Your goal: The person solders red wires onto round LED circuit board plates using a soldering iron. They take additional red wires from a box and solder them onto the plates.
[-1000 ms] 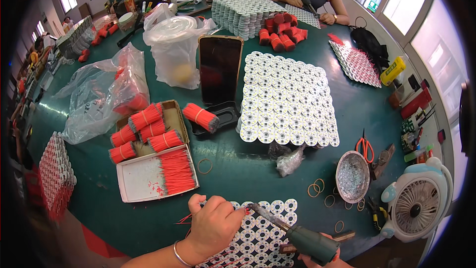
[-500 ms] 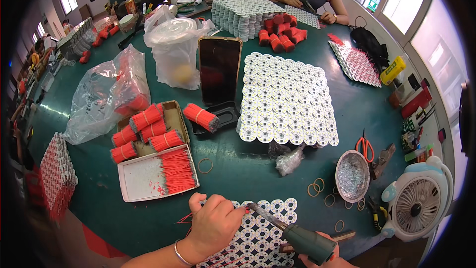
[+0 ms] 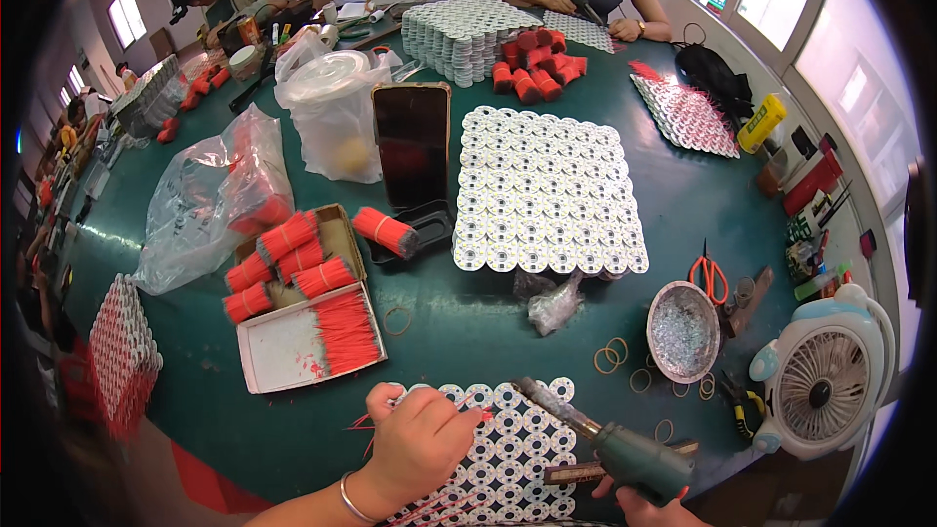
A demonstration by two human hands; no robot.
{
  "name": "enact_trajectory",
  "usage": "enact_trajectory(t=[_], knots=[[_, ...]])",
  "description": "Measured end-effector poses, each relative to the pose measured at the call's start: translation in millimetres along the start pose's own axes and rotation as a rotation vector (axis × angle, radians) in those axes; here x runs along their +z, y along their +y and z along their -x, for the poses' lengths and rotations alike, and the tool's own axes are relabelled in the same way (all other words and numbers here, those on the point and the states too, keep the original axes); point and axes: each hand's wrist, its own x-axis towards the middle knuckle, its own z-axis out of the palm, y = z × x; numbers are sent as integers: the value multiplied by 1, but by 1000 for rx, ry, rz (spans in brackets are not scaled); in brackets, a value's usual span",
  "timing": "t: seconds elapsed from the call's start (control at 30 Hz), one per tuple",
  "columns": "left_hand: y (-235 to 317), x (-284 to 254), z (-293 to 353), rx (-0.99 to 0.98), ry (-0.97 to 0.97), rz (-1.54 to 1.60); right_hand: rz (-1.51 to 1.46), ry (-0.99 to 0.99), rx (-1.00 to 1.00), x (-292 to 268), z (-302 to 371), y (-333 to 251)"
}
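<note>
My left hand (image 3: 420, 444), with a bracelet at the wrist, is closed on thin red wires (image 3: 363, 423) above a panel of round white LED boards (image 3: 508, 449). A short red end shows at its fingertips. In my right hand (image 3: 639, 509) is a soldering gun (image 3: 634, 459) with a dark green body; its fingers are partly out of view. The gun's dark tip is over the panel's far right part, apart from my left fingers. More red wires lie across the near part of the panel. A wooden strip (image 3: 576, 473) lies beneath the gun.
A box (image 3: 256, 371) of red wire bundles stands left, with a plastic bag behind. Ahead are a phone (image 3: 412, 146) and stacked LED panels (image 3: 547, 195). At right are a metal bowl (image 3: 685, 332), rubber bands, scissors, pliers and a fan (image 3: 820, 390). Two people work across the table.
The soldering gun has moved right, and its tip has drawn away from my left fingertips. My left hand stays at about the same spot on the panel. The whole view has shifted slightly.
</note>
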Motion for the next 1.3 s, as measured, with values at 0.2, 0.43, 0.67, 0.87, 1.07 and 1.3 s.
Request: enact_trajectory(t=[0.2,0.43,0.67,0.87,1.07,1.3], knots=[[-5,12,5,35,-89,-16,-36,34,20,2,-14,-32],[-13,12,8,7,-113,11,-55,28,108,13,-10,-23],[-11,12,3,-25,-93,73,23,6,33,9,-16,-23],[-12,10,2,-38,-98,102,-59,42,179,13,-10,-20],[-11,9,1,-38,-92,97,89,-37,138,9,-14,-23],[-11,10,5,-4,-97,41,165,0,-7,0,-22,-47]])
